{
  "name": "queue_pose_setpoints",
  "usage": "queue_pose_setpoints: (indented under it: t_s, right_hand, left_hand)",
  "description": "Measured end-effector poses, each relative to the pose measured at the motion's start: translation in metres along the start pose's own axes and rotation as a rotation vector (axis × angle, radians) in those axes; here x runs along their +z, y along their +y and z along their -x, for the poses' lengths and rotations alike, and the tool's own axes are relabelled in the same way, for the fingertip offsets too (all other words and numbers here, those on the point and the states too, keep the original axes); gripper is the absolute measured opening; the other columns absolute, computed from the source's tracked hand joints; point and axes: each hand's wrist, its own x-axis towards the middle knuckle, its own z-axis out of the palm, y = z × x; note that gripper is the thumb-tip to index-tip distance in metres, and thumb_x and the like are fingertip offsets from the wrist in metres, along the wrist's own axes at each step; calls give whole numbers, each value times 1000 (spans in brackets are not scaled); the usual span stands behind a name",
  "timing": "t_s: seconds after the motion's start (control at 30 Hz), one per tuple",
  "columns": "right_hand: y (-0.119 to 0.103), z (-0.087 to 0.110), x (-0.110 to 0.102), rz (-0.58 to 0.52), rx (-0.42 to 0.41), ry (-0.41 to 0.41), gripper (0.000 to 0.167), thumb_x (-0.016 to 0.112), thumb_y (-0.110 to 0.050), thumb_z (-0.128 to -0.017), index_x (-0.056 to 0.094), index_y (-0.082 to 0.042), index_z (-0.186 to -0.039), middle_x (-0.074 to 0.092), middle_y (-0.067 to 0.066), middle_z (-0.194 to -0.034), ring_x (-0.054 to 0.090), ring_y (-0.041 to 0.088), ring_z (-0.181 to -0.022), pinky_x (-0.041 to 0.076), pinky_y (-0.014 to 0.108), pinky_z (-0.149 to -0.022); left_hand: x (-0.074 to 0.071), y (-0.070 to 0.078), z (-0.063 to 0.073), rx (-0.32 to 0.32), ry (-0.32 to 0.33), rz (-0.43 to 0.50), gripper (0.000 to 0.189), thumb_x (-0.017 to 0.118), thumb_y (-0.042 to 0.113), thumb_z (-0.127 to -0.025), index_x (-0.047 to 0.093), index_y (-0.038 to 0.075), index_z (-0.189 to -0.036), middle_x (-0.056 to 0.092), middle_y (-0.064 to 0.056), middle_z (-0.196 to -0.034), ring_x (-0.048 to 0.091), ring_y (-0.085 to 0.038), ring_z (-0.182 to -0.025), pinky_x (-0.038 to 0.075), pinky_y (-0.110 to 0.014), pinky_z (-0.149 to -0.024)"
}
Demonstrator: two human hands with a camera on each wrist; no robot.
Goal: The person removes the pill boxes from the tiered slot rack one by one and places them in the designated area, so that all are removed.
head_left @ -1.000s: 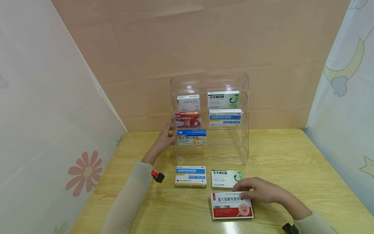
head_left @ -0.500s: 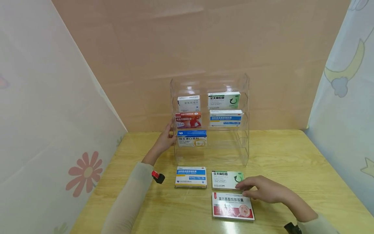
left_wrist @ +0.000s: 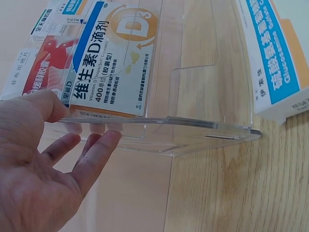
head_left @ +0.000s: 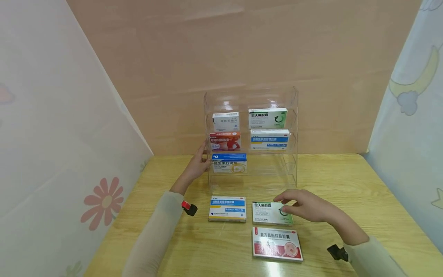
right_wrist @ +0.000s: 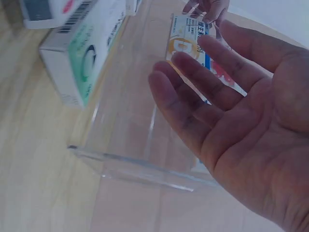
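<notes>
My left hand (head_left: 199, 166) holds the left side panel of a clear acrylic display rack (head_left: 270, 184). In the left wrist view its thumb and fingers (left_wrist: 99, 157) lie on either side of the panel's edge, beside the vitamin D drops box (left_wrist: 116, 58). My right hand (head_left: 308, 206) hovers over the right end of a green-and-white capsule box (head_left: 266, 213) lying on the table. Its fingers are loosely bent and hold nothing in the right wrist view. A red-and-white capsule box (head_left: 277, 243) lies nearer, and a blue-and-white medicine box (head_left: 227, 209) lies to the left.
On the rack's tiers stand a white tablet box (head_left: 225, 122), a red capsule box (head_left: 225, 142), another green-and-white box (head_left: 267, 118) and another blue-and-white box (head_left: 270, 139). The wooden table (head_left: 332, 181) meets a patterned cloth wall (head_left: 107, 200) at the left.
My right hand has moved away from the red-and-white box, up and forward over the green-and-white box. My left hand stays on the rack's side.
</notes>
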Motion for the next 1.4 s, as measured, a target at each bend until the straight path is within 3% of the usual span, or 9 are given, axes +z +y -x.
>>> queue_pose_setpoints:
  t_s: [0.13,0.33,0.63,0.8,1.03,1.4]
  right_hand:
    - [-6,-16,-4,23,-23,33,39,60,-28,-102,62,-5,-134,66,12,-129,65,32,-111,59,39,-86]
    - [-14,-44,-14,14,-39,82,38,61,-20,-102,60,-3,-136,64,16,-132,65,33,-114,57,51,-93]
    - [-7,-72,-18,-40,-20,105,42,60,-16,-102,55,-1,-140,60,20,-137,63,36,-118,54,53,-98]
    - [-3,-83,-20,-51,9,145,43,62,-18,-101,55,-3,-141,60,19,-137,63,36,-119,54,52,-98]
    - [1,-102,-26,-67,-12,212,48,66,-15,-98,54,0,-142,61,24,-134,64,36,-115,55,51,-97]
    - [8,-125,-22,-62,12,274,54,70,-20,-96,53,-7,-146,63,19,-132,67,32,-112,57,48,-95]
  left_hand:
    - [0,1,1,-5,-2,5,81,54,10,-102,7,36,-163,37,-13,-149,57,-34,-117,61,-40,-87]
    - [0,0,1,2,-1,16,81,53,9,-102,7,36,-163,37,-13,-149,57,-33,-115,61,-38,-86]
    - [0,1,3,-12,6,28,80,55,9,-102,11,35,-163,37,-12,-151,57,-32,-113,61,-38,-87]
    - [1,2,3,-4,4,31,79,55,9,-102,12,34,-163,38,-12,-149,57,-32,-112,61,-40,-87]
    - [0,1,1,6,8,31,79,54,10,-101,12,36,-163,38,-11,-147,57,-31,-112,60,-40,-87]
    - [2,2,3,0,3,47,79,53,8,-102,11,33,-163,37,-12,-148,56,-31,-111,60,-40,-88]
